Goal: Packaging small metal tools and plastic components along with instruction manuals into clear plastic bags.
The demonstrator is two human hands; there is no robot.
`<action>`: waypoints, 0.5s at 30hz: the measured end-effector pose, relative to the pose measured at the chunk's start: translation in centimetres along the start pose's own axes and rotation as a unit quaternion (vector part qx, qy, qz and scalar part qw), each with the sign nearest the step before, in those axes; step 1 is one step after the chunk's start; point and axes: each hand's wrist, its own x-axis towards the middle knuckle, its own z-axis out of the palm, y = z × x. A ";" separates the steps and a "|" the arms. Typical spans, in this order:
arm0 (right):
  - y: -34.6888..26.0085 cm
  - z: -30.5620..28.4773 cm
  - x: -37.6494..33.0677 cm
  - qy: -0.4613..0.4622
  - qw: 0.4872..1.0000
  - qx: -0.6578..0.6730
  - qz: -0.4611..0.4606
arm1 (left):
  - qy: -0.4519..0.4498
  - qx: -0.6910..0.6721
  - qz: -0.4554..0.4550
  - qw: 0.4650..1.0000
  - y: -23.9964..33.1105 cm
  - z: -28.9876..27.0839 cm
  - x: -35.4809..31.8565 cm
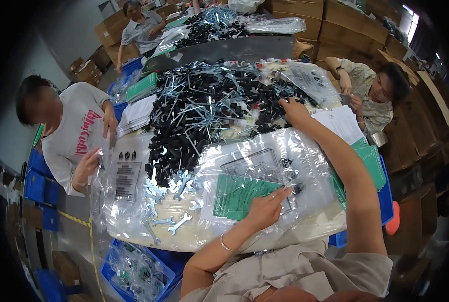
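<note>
Our left hand (263, 209) lies on a clear plastic bag (307, 151), index finger extended and the others curled; we cannot tell whether it grips the film. A green card (238, 195) shows under the plastic beside it. Our right hand (296, 112) reaches the heap of black parts (176, 128), fingers bent, and whether it pinches one we cannot tell. Loose wrenches (183, 184) lie at the heap's near edge on our cream table (184, 242); white sheets (337, 121) and green booklets (369, 162) sit to our right. A blue bin (171, 260) of bagged items stands below. One person (78, 131) works at our left, another (375, 98) at our right; beyond a grey panel (224, 52) sits a third (140, 32). Cardboard boxes (300, 24) line the back, and a yellow line (92, 241) marks the floor.
</note>
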 end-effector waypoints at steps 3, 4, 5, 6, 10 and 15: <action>0.5 0.2 0.0 -0.006 0.999 -0.026 -0.026 | -0.002 -0.005 -0.003 1.000 0.1 0.0 0.2; 0.5 0.1 0.1 -0.006 0.998 -0.043 -0.040 | -0.005 -0.007 -0.005 1.000 0.1 0.0 0.3; 0.4 0.1 0.2 -0.006 0.997 -0.062 -0.053 | -0.003 -0.006 -0.005 1.000 0.0 0.1 0.2; 0.5 0.0 0.1 -0.005 0.997 -0.062 -0.055 | -0.003 -0.006 -0.006 1.000 -0.1 0.2 0.1; 0.3 -0.7 0.0 -0.037 0.999 -0.015 -0.036 | 0.002 -0.017 -0.011 1.000 -0.1 0.2 0.1; 0.6 -0.9 -0.1 -0.030 0.995 0.091 -0.026 | -0.011 -0.009 -0.026 1.000 -0.8 0.5 -0.7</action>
